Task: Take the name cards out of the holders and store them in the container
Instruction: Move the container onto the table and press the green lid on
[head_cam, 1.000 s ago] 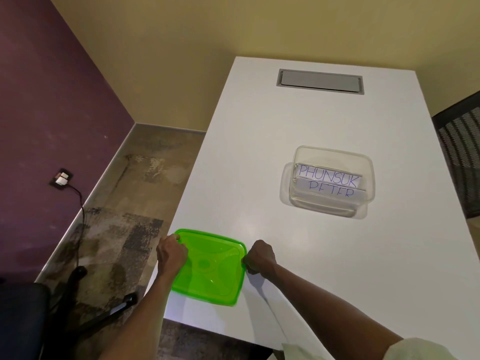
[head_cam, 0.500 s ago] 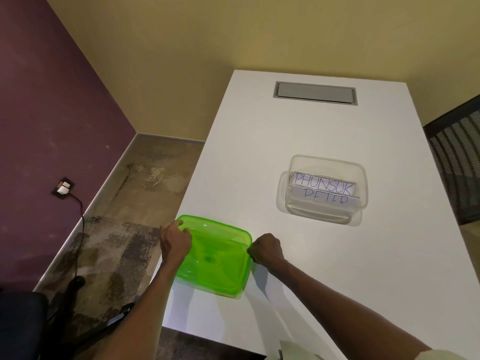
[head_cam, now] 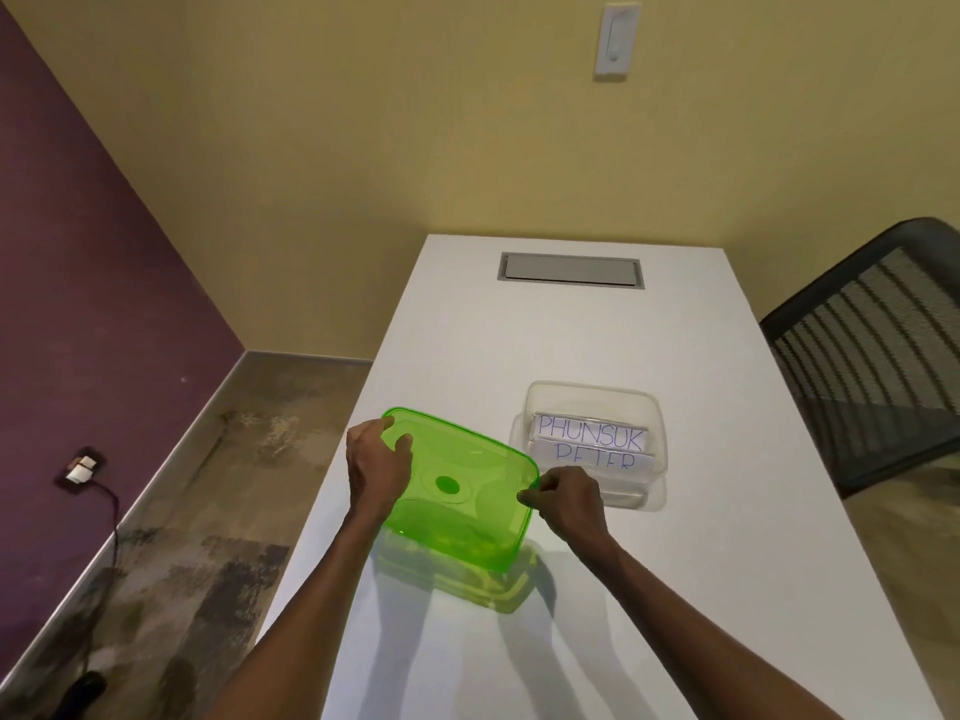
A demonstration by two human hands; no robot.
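Lifted off table [head_cam: 675, 589] since earlier — green lid [head_cam: 457, 491], both hands gripping, clear container [head_cam: 592, 402] beyond

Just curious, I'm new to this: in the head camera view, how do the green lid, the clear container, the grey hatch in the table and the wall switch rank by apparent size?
1. green lid, though nearest the camera
2. clear container
3. grey hatch
4. wall switch

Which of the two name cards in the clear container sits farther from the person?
The PHUNSUK card. It stands behind the PETER card inside the clear container, toward the table's far end, and its name shows in full.
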